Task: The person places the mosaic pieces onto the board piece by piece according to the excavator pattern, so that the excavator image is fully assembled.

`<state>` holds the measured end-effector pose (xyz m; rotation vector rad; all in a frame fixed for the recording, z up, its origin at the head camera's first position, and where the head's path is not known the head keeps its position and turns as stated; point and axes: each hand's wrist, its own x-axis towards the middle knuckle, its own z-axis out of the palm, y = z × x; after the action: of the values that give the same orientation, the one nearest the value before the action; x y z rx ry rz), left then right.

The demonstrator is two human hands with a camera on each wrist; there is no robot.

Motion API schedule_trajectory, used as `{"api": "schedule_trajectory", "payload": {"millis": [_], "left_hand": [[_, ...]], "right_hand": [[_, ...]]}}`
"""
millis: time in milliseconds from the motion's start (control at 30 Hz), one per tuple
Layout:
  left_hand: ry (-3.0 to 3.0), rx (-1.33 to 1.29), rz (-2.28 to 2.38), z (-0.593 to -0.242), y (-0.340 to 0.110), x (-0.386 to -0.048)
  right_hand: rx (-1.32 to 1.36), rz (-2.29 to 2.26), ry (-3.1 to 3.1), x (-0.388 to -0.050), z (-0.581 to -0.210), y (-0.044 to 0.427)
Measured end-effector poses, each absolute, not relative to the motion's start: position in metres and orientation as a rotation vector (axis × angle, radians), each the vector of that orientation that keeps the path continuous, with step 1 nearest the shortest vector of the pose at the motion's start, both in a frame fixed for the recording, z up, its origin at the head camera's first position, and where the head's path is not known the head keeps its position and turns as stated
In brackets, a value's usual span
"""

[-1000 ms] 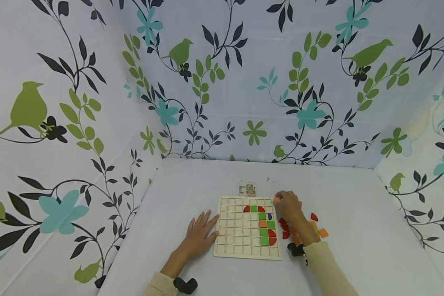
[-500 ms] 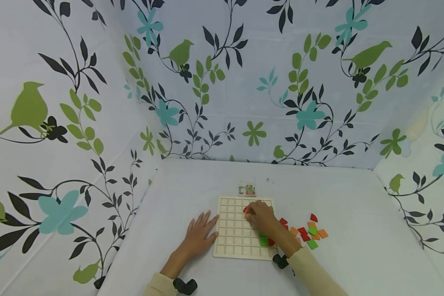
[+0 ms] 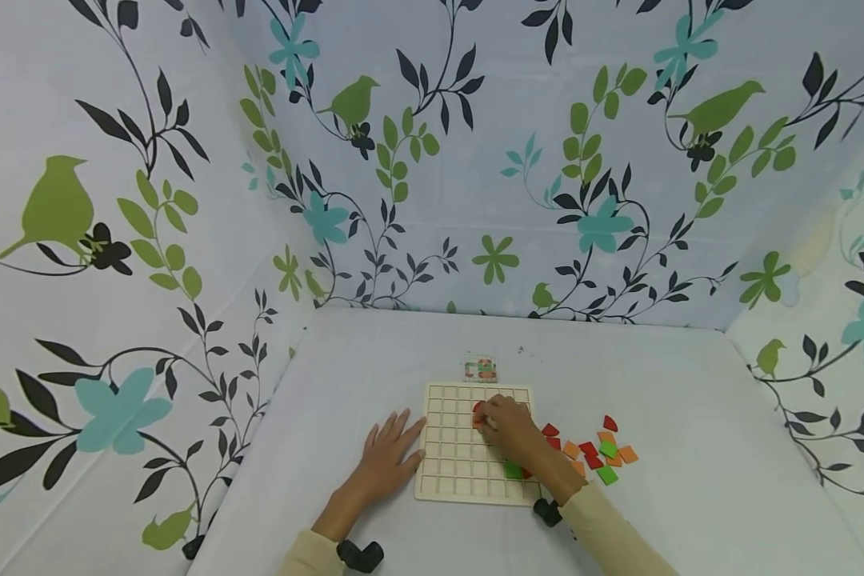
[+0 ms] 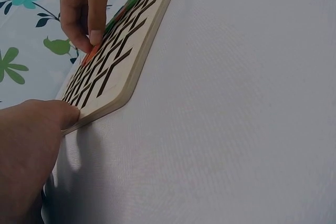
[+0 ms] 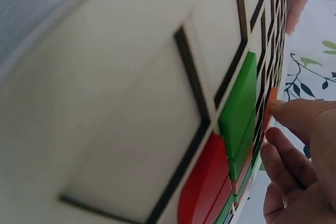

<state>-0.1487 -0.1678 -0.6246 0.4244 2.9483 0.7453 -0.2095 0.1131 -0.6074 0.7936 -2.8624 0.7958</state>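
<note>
A pale wooden grid board [image 3: 450, 472] lies flat on the white table. Spread out beside its left edge, my left hand [image 3: 383, 464] rests with fingertips against the rim; its thumb touches the board [image 4: 123, 90] in the left wrist view. My right hand [image 3: 507, 424] is over the upper part of the grid, holding an orange piece [image 4: 90, 55] between thumb and finger at a cell, as the right wrist view also shows the orange piece [image 5: 270, 107]. A green tile [image 5: 240, 111] and a red piece [image 5: 207, 179] sit in cells. The right hand hides several cells.
Loose red, orange and green pieces [image 3: 607, 475] lie right of the board. A small patterned card [image 3: 480, 368] is just beyond its far edge. Behind the table hangs a cloth [image 3: 432, 272] with leaves and birds.
My right hand has moved left from beside the board's upper right corner onto the grid, carrying the orange piece; over the last half second it has shifted only slightly. My left hand has stayed put.
</note>
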Motion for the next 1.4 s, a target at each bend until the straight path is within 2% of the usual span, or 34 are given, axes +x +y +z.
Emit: {"api": "schedule_trajectory", "payload": {"millis": [367,667,900,1200,1400], "left_hand": [[2.947,0.412,0.758,-0.625,-0.169,-0.15],[2.959,0.432,0.733,-0.625,-0.169,-0.151],[2.953,0.444,0.724,-0.626,-0.168,-0.15],[2.955,0.431,0.737,-0.624,-0.167,-0.148],[2.943,0.434,0.741,-0.621,-0.166,-0.147]], "right_hand": [[0.961,0.843,-2.689,-0.213,-0.608,0.114],[0.897,0.791,-2.741,-0.211,-0.606,0.114],[0.673,0.877,-2.873,-0.2,-0.603,0.131],[0.154,0.948,-3.065,-0.194,-0.587,0.196],[0.148,1.032,-3.165,-0.191,-0.594,0.223]]}}
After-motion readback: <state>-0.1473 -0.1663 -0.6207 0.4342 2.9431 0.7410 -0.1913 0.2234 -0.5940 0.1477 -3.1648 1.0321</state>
